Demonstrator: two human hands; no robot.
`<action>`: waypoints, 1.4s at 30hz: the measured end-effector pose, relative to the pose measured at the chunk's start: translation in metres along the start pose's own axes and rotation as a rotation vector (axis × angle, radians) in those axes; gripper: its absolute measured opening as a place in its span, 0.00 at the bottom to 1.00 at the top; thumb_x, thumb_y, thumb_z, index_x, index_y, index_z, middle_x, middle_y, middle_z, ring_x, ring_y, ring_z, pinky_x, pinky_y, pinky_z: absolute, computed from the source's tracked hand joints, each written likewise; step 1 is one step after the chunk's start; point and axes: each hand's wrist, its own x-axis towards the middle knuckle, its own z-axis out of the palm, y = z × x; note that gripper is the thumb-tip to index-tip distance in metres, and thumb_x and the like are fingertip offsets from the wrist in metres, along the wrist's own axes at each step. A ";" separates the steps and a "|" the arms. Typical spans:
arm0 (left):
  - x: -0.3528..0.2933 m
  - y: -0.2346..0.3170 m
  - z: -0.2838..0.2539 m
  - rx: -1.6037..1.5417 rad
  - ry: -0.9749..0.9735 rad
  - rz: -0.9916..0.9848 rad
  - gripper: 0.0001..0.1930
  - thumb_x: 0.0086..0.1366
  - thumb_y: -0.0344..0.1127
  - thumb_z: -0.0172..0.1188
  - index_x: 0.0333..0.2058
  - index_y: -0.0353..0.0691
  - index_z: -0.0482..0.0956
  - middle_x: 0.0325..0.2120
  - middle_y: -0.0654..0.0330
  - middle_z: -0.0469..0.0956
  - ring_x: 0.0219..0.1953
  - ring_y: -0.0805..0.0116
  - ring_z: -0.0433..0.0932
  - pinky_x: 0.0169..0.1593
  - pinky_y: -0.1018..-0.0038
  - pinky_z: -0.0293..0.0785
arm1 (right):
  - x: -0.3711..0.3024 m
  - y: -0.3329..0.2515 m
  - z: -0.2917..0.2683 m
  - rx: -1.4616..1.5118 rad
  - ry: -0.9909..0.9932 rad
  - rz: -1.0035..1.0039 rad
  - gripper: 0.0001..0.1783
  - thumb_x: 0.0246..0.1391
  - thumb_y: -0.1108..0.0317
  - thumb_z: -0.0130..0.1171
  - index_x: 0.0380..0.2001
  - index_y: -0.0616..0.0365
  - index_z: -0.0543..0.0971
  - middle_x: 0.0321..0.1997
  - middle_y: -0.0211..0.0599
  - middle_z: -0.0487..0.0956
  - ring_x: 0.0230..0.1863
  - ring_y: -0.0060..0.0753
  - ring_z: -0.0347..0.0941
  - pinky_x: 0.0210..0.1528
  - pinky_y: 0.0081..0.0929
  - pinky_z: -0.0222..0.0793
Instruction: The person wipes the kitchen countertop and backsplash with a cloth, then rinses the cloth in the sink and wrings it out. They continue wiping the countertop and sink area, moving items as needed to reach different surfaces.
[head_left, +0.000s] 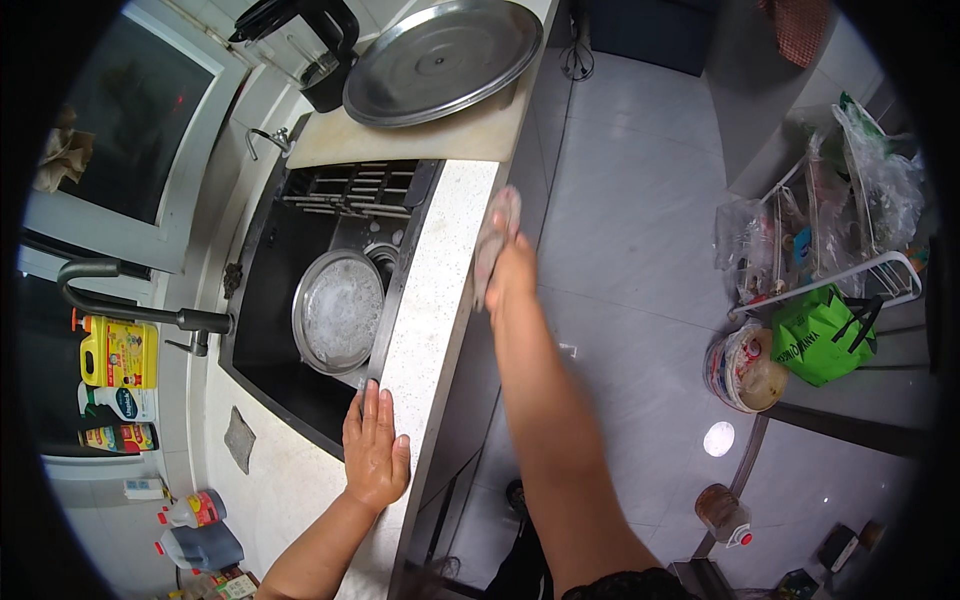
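My right hand [514,272] is closed around a damp-looking pinkish-grey cloth [508,207], pressing it to the front edge of the white speckled countertop [432,290]. Part of the cloth hangs down below my fingers. My left hand [377,455] lies flat, fingers stretched out, on the countertop at the near corner of the black sink [290,395]; it holds nothing. Inside the sink sits a round metal basin [299,318] with foamy water. Beyond it, a dark rack [350,190] spans the sink's far end.
A large round metal lid [440,65] lies on a pale board [400,145] past the sink, beside a blender [325,80]. The black faucet [200,320] rises on the left. A grey cloth [239,440] lies nearby. On the right floor stand a bucket [740,370] and a bag-filled rack [850,285].
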 end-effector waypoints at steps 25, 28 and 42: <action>-0.013 -0.002 0.000 0.026 0.036 -0.068 0.30 0.68 0.42 0.43 0.66 0.34 0.55 0.65 0.42 0.57 0.61 0.33 0.59 0.62 0.47 0.54 | -0.229 0.105 -0.084 -0.190 -0.018 0.209 0.13 0.58 0.63 0.63 0.44 0.53 0.75 0.31 0.22 0.74 0.30 0.14 0.68 0.28 0.17 0.64; -0.016 -0.003 0.001 0.034 0.048 -0.075 0.30 0.68 0.43 0.42 0.66 0.35 0.55 0.65 0.42 0.56 0.61 0.34 0.59 0.62 0.46 0.55 | -0.184 0.079 -0.048 -0.335 0.125 -0.004 0.15 0.56 0.64 0.64 0.44 0.53 0.74 0.32 0.20 0.75 0.30 0.14 0.69 0.26 0.15 0.64; -0.072 -0.033 -0.006 -0.397 0.062 -0.036 0.25 0.66 0.32 0.49 0.62 0.36 0.63 0.65 0.47 0.58 0.68 0.44 0.53 0.69 0.55 0.48 | -0.341 0.202 -0.109 -0.776 -0.151 -0.617 0.36 0.61 0.67 0.50 0.67 0.68 0.51 0.68 0.59 0.57 0.70 0.51 0.52 0.70 0.46 0.45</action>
